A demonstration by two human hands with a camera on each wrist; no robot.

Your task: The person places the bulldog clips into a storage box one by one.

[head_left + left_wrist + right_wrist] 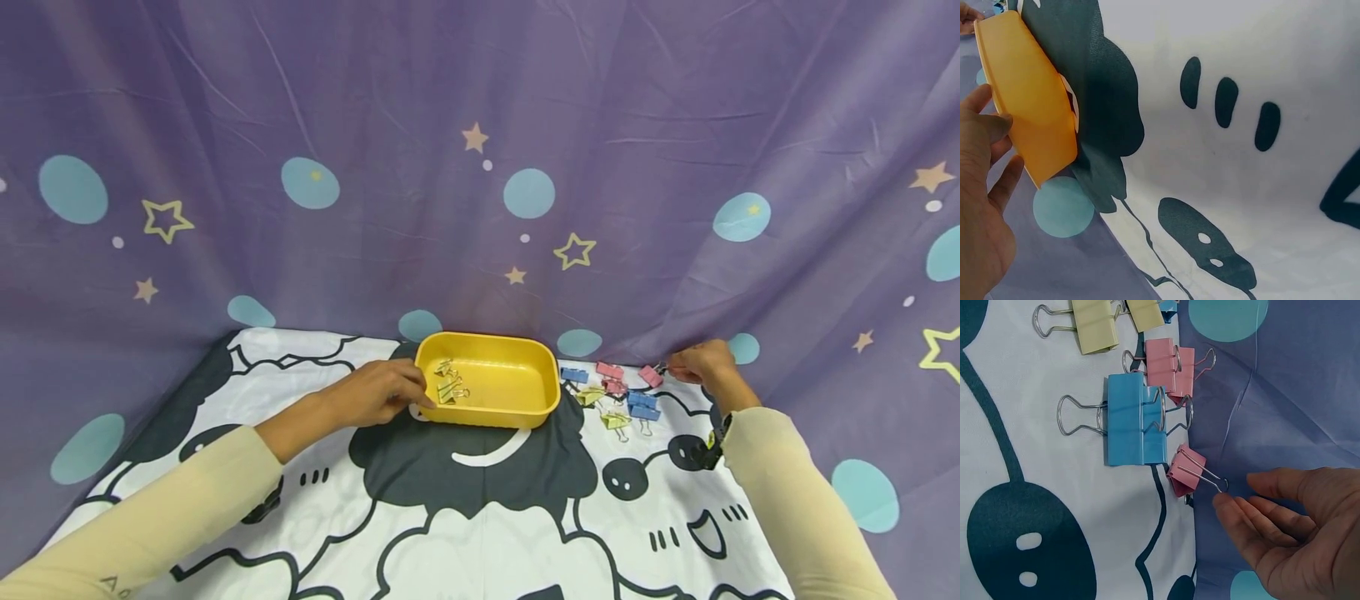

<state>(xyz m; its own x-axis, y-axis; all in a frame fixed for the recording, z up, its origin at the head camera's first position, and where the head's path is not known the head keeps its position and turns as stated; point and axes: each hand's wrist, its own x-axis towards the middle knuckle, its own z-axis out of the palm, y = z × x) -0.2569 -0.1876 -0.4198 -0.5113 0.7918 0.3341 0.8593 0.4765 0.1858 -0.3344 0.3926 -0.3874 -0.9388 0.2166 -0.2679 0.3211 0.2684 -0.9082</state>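
Note:
My left hand [382, 392] grips the left end of a yellow tray [487, 418] at its rim, the fingertips at the near corner. Several yellow binder clips [450, 390] lie inside, on the tray's left side. At the far right, my right hand [1291, 531] reaches a small pink binder clip [1186, 472]. One fingertip is at the end of its wire handle, while the thumb stands apart from it. Beside this clip are blue binder clips [1125, 419] and more pink binder clips [1161, 365].
Yellow binder clips [615, 421] and another blue binder clip [574, 376] lie between the tray and my right hand. A white cloth [315, 500] with black cartoon shapes covers the table. Behind it hangs a purple curtain [420, 217] close to the tray.

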